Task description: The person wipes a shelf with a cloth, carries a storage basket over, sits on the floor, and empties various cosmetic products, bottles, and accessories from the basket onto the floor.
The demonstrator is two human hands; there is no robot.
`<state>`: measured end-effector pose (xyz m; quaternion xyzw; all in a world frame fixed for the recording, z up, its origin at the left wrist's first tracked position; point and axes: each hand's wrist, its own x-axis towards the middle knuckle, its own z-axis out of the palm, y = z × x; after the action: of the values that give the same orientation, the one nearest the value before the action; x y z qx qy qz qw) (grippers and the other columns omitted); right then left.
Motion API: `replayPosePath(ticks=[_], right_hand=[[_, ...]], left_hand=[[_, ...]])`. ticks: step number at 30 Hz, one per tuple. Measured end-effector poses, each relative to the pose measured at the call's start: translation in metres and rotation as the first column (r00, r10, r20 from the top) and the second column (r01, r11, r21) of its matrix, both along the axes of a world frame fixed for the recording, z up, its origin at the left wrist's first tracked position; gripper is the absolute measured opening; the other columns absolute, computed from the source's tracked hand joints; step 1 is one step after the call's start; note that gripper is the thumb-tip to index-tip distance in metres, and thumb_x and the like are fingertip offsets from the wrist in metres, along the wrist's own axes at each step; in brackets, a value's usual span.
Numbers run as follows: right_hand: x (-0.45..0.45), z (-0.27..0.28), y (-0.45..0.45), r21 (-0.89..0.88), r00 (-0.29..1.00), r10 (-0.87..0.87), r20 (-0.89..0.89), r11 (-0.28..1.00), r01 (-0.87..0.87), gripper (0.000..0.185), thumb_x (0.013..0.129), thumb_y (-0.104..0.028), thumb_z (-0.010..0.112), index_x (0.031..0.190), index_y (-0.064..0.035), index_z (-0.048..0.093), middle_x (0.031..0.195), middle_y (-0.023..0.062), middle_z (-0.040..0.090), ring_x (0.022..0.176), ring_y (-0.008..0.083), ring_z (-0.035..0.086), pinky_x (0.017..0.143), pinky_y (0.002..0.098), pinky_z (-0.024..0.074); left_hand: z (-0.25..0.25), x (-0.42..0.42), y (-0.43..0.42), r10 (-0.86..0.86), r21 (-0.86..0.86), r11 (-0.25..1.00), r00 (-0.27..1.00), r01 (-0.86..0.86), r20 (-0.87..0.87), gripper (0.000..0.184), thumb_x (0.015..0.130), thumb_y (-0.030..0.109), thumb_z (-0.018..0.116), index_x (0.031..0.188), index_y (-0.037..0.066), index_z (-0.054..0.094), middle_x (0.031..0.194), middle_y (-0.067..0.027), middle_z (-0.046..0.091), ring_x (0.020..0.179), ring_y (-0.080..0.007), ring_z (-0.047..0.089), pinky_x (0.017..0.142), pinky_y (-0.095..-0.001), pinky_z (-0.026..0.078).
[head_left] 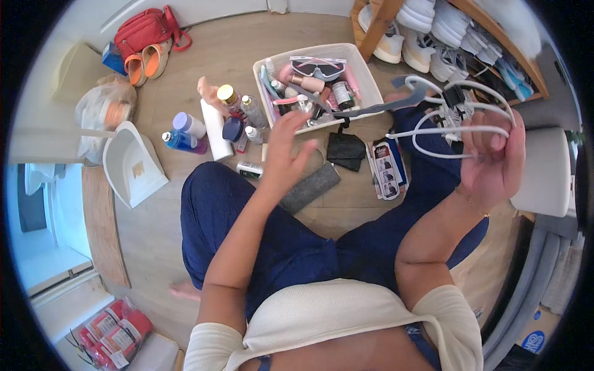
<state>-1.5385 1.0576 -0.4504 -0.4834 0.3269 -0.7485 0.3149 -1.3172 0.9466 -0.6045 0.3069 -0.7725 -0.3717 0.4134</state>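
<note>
Closest to the body, at the lower left of the view, red packages (117, 337) are in clear plastic. Between the bent legs lies a grey case (310, 187), and a black pouch (346, 151) is farther forward, near the white basket (369, 77). This basket is well filled: it contains dark sunglasses (318, 68) with a light frame, a pinkish bottle (306, 83), a dark-labelled jar (341, 94) and other small items. To its left, a gold-capped bottle (228, 94) and a blue bottle (178, 140) stand among more containers. The left hand (284, 164) is open, with spread fingers, above the near side of the basket; whether it touches something there, I cannot tell. The right hand (495, 157) has its fingers curled closed around the looped white cable (427, 131), over the right leg. A dark grey strip (387, 106) reaches from the basket toward the loops. The floor (148, 235) is wood-like, with a white dustpan (133, 164) at left; beyond are a shoe rack (377, 28) and a red bag (141, 32).
</note>
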Motion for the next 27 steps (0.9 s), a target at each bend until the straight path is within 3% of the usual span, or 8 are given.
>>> replayPosePath(ticks=[5,8,10,12,17,20,22,27], right_hand=[[-0.002,0.001,0.015,-0.140,0.986,0.138,0.094,0.982,-0.124,0.023,0.092,-0.024,0.045,0.095,-0.0009,0.048,0.067,-0.0031,0.043,0.054,0.0062,0.035,0.055,0.0223,0.0334],[-0.017,0.003,0.026,-0.204,0.970,0.105,0.219,0.977,-0.060,0.024,0.092,-0.025,0.045,0.090,-0.0005,0.048,0.064,-0.0020,0.040,0.052,0.0064,0.033,0.055,0.0226,0.0319],[-0.034,-0.001,0.029,-0.213,0.964,0.096,0.247,0.976,-0.042,0.024,0.093,-0.022,0.043,0.083,-0.0011,0.047,0.062,-0.0014,0.037,0.052,0.0064,0.030,0.053,0.0226,0.0292],[-0.048,-0.008,0.028,0.005,0.969,-0.223,0.109,0.975,0.224,0.024,0.093,-0.025,0.046,0.087,-0.0021,0.050,0.066,-0.0018,0.045,0.051,0.0062,0.031,0.048,0.0221,0.0289],[-0.035,-0.033,-0.008,0.239,0.950,-0.313,0.017,0.923,0.300,0.030,0.089,-0.025,0.056,0.104,0.0012,0.054,0.072,-0.0022,0.049,0.056,0.0039,0.035,0.050,0.0196,0.0287],[-0.017,-0.034,-0.016,0.289,0.968,-0.128,-0.218,0.938,0.189,0.082,0.066,-0.053,0.071,0.121,0.0022,0.047,0.075,-0.0063,0.034,0.066,0.0043,0.035,0.062,0.0185,0.0320],[-0.006,-0.035,-0.020,0.298,0.964,-0.093,-0.251,0.940,0.168,0.096,0.055,-0.058,0.076,0.125,0.0009,0.045,0.077,-0.0064,0.033,0.068,0.0045,0.034,0.064,0.0192,0.0331],[0.035,-0.043,-0.036,0.105,0.921,-0.010,-0.390,0.993,0.055,0.077,0.059,-0.038,0.081,0.119,-0.0026,0.049,0.094,0.0063,0.055,0.092,0.0185,0.051,0.079,0.0317,0.0405]], left_hand=[[0.010,-0.051,-0.007,-0.026,-0.202,0.978,0.993,0.049,0.117,0.036,0.079,0.018,0.061,0.114,0.009,0.055,0.115,-0.0156,0.052,0.114,-0.0295,0.045,0.100,-0.0402,0.030],[-0.022,-0.051,-0.015,-0.303,0.052,0.951,0.884,0.305,0.355,0.033,0.077,0.021,0.063,0.107,0.008,0.055,0.105,-0.0141,0.054,0.107,-0.0282,0.048,0.096,-0.0400,0.032],[-0.021,-0.036,-0.008,-0.223,0.321,0.932,0.965,0.169,0.139,0.032,0.076,0.024,0.064,0.099,0.005,0.054,0.091,-0.0124,0.053,0.093,-0.0263,0.049,0.091,-0.0395,0.033],[-0.002,-0.023,0.002,-0.157,0.160,0.978,0.975,0.131,0.157,0.032,0.080,0.033,0.059,0.095,0.005,0.052,0.089,-0.0072,0.047,0.087,-0.0197,0.045,0.083,-0.0330,0.034],[0.082,-0.004,-0.005,-0.276,-0.072,0.961,0.931,0.267,-0.239,0.032,0.088,0.034,0.052,0.094,0.002,0.052,0.090,-0.0071,0.050,0.082,-0.0184,0.044,0.081,-0.0304,0.033],[0.135,-0.016,0.007,-0.139,-0.017,0.989,0.867,0.150,-0.478,0.026,0.092,0.028,0.048,0.095,0.003,0.050,0.086,-0.0041,0.041,0.076,-0.0154,0.039,0.069,-0.0271,0.036],[0.164,-0.026,0.010,-0.153,0.005,0.980,0.767,0.199,-0.624,0.011,0.092,0.016,0.049,0.097,0.006,0.050,0.087,-0.0036,0.042,0.073,-0.0129,0.038,0.063,-0.0247,0.035],[0.205,-0.047,0.023,-0.402,0.006,0.721,0.425,0.693,-0.811,0.009,0.088,0.009,0.052,0.097,0.009,0.050,0.084,-0.0020,0.038,0.069,-0.0115,0.036,0.059,-0.0270,0.037]])
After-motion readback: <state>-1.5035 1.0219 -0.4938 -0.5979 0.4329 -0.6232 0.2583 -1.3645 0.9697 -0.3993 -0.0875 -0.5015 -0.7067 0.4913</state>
